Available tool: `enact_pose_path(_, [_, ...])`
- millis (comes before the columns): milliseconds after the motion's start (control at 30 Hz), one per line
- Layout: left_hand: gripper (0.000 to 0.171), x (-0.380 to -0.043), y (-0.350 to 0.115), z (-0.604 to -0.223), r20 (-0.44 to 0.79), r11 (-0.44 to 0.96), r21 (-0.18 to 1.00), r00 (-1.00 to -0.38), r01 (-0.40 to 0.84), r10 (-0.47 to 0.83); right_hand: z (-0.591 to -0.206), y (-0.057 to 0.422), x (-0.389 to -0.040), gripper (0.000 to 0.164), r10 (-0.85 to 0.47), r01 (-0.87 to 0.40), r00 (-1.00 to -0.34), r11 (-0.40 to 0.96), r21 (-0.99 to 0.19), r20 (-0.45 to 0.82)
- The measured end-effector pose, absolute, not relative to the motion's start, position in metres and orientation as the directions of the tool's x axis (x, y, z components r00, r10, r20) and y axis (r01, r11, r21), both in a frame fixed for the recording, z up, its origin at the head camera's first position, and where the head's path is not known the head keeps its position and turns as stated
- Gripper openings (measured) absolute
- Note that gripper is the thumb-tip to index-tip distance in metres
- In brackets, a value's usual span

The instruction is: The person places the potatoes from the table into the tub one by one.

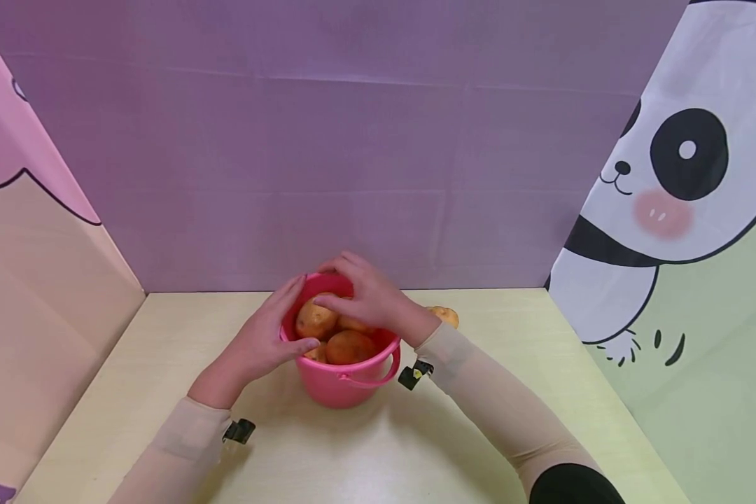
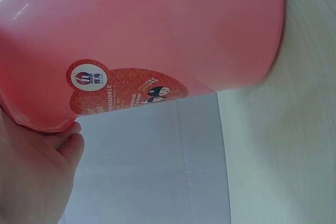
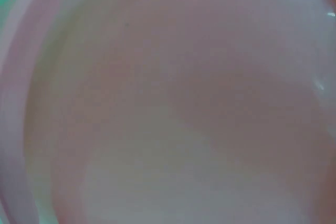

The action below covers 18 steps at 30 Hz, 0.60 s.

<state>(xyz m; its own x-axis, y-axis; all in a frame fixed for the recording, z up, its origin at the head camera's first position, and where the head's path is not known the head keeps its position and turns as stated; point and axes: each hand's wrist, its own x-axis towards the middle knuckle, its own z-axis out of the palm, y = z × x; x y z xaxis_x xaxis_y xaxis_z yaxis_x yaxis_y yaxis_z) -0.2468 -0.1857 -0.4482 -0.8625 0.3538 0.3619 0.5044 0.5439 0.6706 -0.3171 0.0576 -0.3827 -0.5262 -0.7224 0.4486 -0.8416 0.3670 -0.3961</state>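
A pink bucket (image 1: 337,388) stands on the table, holding several potatoes (image 1: 351,347). My left hand (image 1: 264,339) grips its left rim, with the thumb over the inside and the fingers along the outer edge. Close up in the left wrist view, fingers (image 2: 73,148) meet the rim near a red label (image 2: 126,93). Over the bucket's far right side, my right hand (image 1: 378,297) holds the rim, its thumb inside above the potatoes and its fingers at the back edge. The right wrist view is blurred and shows no hand clearly.
Behind my right wrist, another potato (image 1: 445,316) lies on the table (image 1: 327,462), partly hidden. The bucket's pink handle (image 1: 378,381) hangs at its front right. A purple wall panel (image 1: 353,161) rises at the back, with printed panels at both sides.
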Motion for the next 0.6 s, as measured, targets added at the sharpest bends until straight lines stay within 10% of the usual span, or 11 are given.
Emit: enact_pose_path(600, [0.115,-0.245,-0.187,-0.447,0.331,0.558,0.684,-0.882,0.469,0.335,-0.386,0.124,-0.320,0.018,-0.471,-0.754,-0.657,0.404,-0.519,0.588])
